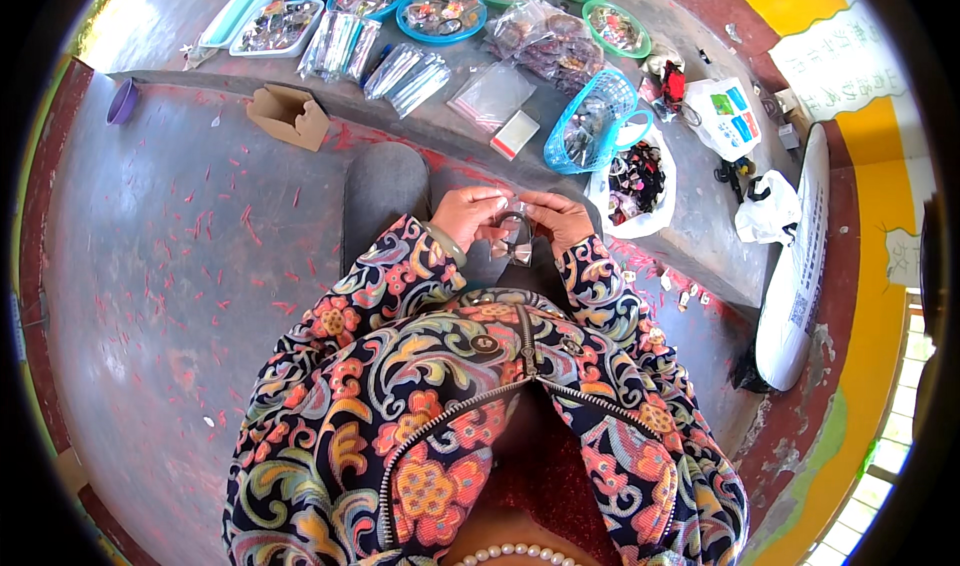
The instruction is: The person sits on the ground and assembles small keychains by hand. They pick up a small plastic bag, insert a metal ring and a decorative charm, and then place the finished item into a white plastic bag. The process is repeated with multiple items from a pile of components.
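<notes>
Above my lap I hold a small clear plastic bag [515,207] by its top edge. Inside it shows a dark loop with a pale bow, which looks like a hair tie [513,250]. My left hand [466,216] pinches the bag's left corner between thumb and fingers. Opposite it, my right hand [560,217] pinches the right corner, its fingertips close to the left ones. Just ahead on the raised ledge lie a stack of clear plastic bags [490,96] and a small white box with a red edge [515,135].
A blue basket [585,126] and a white bag of dark small items [637,181] stand ahead right. Round trays [441,16] of packaged pieces line the back. An open cardboard box [288,116] sits ahead left, with a purple bucket [122,102] farther left.
</notes>
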Motion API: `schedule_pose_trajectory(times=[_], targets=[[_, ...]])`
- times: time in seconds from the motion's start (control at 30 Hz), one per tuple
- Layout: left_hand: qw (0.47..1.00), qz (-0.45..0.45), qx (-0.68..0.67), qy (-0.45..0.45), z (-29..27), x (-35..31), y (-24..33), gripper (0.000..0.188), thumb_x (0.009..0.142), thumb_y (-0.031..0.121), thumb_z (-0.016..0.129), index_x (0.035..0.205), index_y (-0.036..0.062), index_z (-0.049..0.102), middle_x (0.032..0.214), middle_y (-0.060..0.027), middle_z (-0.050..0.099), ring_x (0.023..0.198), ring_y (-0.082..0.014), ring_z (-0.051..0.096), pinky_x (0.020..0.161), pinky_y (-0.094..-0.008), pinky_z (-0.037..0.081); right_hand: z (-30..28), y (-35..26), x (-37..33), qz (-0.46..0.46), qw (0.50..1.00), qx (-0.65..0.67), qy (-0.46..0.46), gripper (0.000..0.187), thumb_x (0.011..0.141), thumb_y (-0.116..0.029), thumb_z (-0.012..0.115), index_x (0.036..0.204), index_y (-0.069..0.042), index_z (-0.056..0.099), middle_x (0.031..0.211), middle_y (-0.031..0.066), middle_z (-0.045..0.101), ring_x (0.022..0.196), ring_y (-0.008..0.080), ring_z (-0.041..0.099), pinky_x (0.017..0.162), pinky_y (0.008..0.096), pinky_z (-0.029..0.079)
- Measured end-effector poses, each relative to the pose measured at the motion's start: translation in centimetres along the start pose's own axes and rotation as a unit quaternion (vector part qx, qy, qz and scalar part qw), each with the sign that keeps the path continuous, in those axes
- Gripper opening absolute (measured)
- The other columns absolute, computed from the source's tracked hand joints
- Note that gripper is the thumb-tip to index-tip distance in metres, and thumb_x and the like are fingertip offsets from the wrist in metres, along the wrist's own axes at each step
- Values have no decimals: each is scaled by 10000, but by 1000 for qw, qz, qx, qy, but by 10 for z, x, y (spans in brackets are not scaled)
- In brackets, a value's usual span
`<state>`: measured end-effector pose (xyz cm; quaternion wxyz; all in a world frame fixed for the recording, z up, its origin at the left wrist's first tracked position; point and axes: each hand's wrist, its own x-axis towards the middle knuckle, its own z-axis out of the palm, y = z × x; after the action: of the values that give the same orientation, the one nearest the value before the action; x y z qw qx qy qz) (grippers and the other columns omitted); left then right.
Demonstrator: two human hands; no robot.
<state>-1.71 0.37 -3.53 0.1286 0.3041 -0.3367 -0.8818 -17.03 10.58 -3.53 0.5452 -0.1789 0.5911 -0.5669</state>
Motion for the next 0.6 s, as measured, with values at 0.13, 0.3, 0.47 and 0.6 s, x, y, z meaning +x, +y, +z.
schedule_pose_trajectory(times=[0.13, 0.3, 0.47, 0.6], targets=[[1000, 5, 2, 0, 3, -3, 3, 223, 844, 106, 512, 1044, 16, 553, 792, -49, 577, 640, -97, 572, 525, -189, 503, 2, -3, -2, 36, 997, 73, 3, 223, 767, -11, 572, 987, -23, 607, 770, 37, 610, 598, 97, 551, 550, 214, 452], [1000, 15, -7, -7, 5, -4, 6, 232, 843, 90, 504, 1058, 17, 550, 821, -56, 579, 642, -100, 575, 519, -185, 501, -2, 3, 1, 42, 993, 112, 15, 215, 763, -19, 585, 976, -26, 611, 758, 40, 609, 628, 112, 564, 554, 227, 459], [999, 28, 19, -22, -1, -1, 3, 239, 848, 92, 474, 1062, -1, 523, 908, -91, 587, 734, -181, 621, 564, -236, 518, -3, 8, 2, 42, 991, 128, 13, 156, 760, -19, 588, 911, -30, 624, 763, 44, 614, 647, 120, 564, 561, 237, 456], [999, 33, 9, -37, -5, 2, 0, 242, 844, 78, 458, 1061, -14, 516, 898, -100, 582, 744, -203, 626, 565, -234, 517, -6, 12, 4, 18, 990, 136, 10, 85, 762, -15, 579, 836, -31, 618, 769, 41, 610, 655, 120, 563, 564, 232, 453]])
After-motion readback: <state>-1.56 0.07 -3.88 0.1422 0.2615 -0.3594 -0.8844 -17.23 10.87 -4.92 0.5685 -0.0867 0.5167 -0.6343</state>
